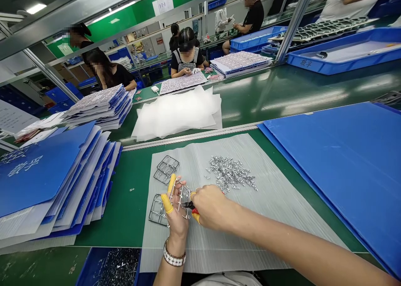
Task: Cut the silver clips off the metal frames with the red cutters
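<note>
My left hand (175, 213), with yellow finger cots, holds a small metal frame of parts (183, 192) upright over a grey corrugated sheet (266, 210). My right hand (211, 206) is closed on red-handled cutters (190, 205), whose tip touches the frame. Two more metal frames lie flat on the sheet, one (166, 169) beyond my left hand and one (157, 211) just left of it. A pile of small silvery cut pieces (230, 174) lies on the sheet beyond my right hand.
A fanned stack of blue and white boards (53, 181) lies left, a large blue board (341, 160) right. White foam sheets (178, 112) lie beyond a metal rail. A blue bin with small metal parts (115, 267) sits at the near edge. Other people work at far benches.
</note>
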Available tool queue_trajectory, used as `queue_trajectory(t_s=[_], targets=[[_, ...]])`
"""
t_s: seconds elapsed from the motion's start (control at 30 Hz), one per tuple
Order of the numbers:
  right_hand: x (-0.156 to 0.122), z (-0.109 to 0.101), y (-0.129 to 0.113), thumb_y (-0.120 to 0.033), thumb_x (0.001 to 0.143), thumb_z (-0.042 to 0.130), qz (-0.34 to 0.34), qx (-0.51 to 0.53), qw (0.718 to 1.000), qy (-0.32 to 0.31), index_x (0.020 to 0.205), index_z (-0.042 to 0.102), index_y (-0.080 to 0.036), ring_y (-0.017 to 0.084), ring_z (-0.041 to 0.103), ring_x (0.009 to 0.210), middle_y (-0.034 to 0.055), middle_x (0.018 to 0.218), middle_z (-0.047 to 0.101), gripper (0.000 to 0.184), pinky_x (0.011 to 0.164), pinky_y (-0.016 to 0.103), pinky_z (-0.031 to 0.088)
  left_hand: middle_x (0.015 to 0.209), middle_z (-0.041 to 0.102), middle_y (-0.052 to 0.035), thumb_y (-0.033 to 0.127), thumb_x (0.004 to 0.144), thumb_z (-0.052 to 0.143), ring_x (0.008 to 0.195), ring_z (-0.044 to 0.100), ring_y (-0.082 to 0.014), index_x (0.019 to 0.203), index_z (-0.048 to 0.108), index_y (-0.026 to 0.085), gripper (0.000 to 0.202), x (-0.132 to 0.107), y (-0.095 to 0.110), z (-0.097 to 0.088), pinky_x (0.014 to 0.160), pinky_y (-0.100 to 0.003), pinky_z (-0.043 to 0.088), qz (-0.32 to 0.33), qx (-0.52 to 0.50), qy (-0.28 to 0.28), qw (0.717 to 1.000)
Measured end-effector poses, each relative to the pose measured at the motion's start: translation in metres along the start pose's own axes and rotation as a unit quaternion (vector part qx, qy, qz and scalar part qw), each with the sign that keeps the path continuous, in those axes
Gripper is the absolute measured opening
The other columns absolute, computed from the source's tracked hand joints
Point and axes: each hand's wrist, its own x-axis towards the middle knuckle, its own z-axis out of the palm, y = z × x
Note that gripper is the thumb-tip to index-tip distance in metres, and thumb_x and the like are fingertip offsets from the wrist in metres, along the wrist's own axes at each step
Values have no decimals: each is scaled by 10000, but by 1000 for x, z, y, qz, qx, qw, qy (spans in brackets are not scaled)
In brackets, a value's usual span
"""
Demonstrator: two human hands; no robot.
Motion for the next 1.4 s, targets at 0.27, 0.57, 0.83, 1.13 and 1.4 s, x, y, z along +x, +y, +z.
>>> queue_trajectory(t_s=[0.27,0.57,0.83,1.13,1.4], targets=[[3,6,-1,-222,770,570,-22,-17,1000,4,863,657,-110,262,670,697,109,742,678,169,549,311,478,1215,607,-103,672,827,331,1146,535,-270,1145,625,216,629,0,-4,-1,977,-383,403,11,13,3,1000],[0,0,10,-253,786,568,7,-13,999,49,838,658,-125,253,673,702,121,751,683,165,552,290,464,1168,628,-113,673,821,349,1082,572,-272,1008,683,184,621,2,3,0,1024,-410,355,21,-27,-6,999],[7,2,16,-300,807,554,36,-20,997,57,835,665,-133,254,672,694,119,761,684,203,556,299,463,1183,623,-135,642,833,350,1053,592,-280,1120,650,168,630,2,9,1,1015,-427,362,-22,-72,-6,997],[14,5,14,-289,796,567,39,-26,997,60,824,663,-149,269,674,699,117,755,690,171,566,313,461,1151,629,-126,668,823,346,1031,591,-254,1151,623,179,651,-1,4,3,1016,-408,348,-4,-54,-5,999],[27,56,37,-81,634,626,31,44,987,151,602,620,-256,268,625,479,90,574,646,178,413,333,354,1108,627,-144,730,771,381,1019,581,-273,1080,643,137,718,-5,-4,2,987,-414,353,9,-70,4,998]])
